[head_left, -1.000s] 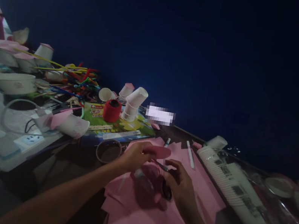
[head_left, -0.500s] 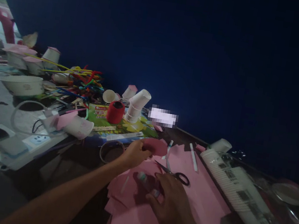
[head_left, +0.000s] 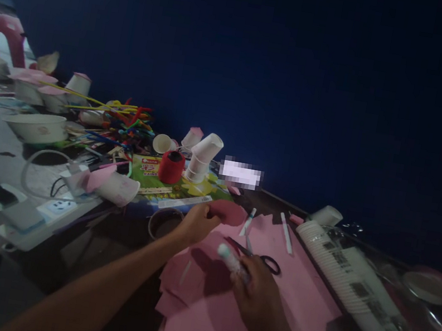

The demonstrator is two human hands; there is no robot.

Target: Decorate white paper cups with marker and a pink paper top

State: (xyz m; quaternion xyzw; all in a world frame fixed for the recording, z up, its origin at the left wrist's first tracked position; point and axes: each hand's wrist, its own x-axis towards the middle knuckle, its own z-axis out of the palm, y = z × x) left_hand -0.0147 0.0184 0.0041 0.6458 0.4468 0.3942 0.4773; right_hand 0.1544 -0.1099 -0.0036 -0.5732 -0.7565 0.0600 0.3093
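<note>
My left hand pinches the near edge of a round pink paper piece, which it holds above the pink sheets. Closed around a small clear glue bottle with a pale green-white tip, my right hand hovers over the same sheets. The bottle's tip points up and left. Just beyond the right hand lies a pair of black-handled scissors, partly hidden by that hand. Two white marker-like sticks rest farther back on the paper.
Left of my hands are a roll of tape, a red thread spool, stacked paper cups and a power strip. Colourful pipe cleaners pile up behind. A long sleeve of cups lies on the right.
The glue bottle has been raised off the paper and turned in my right hand, whose fingers have closed on it. My left hand has shifted slightly left with the paper piece.
</note>
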